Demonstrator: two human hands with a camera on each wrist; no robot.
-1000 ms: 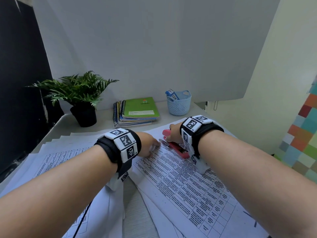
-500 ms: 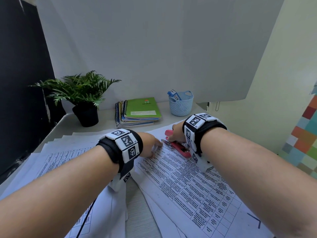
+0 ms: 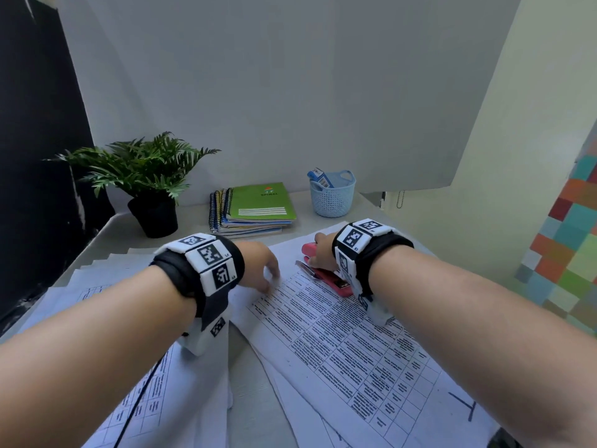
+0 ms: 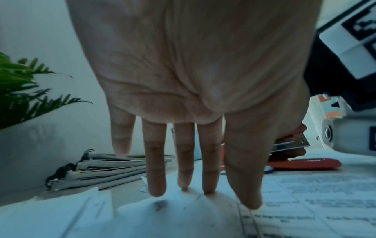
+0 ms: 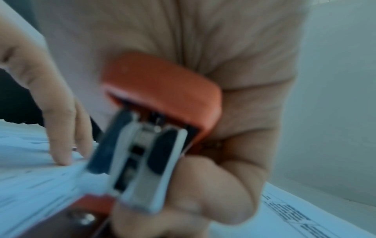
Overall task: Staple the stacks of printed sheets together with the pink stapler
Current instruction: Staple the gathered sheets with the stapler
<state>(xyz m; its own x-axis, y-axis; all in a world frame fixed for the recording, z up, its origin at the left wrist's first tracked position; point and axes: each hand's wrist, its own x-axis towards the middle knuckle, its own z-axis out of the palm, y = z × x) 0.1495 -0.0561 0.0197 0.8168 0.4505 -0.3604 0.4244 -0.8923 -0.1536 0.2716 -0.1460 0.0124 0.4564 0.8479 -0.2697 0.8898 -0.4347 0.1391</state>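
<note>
The pink stapler (image 3: 328, 277) lies at the far corner of the printed stack (image 3: 339, 344), its metal nose pointing left over the sheets. My right hand (image 3: 318, 253) grips the stapler; in the right wrist view its pink top (image 5: 162, 85) sits against the palm, with the thumb under the metal magazine (image 5: 140, 162). My left hand (image 3: 268, 279) is to the left of the nose, with straight fingers (image 4: 154, 177) whose tips touch the sheets. The stapler (image 4: 301, 162) shows beyond the left thumb. The left hand's fingers (image 5: 59, 128) also press the paper in the right wrist view.
More printed sheets (image 3: 97, 302) are fanned out across the desk's left side. At the back stand a potted plant (image 3: 151, 189), a pile of spiral notebooks (image 3: 258, 205) and a small blue basket (image 3: 332, 195). The desk's right edge runs close behind the stapler.
My left hand has slid a little to the left, away from the stapler's nose. The right hand stays wrapped on the stapler in about the same place.
</note>
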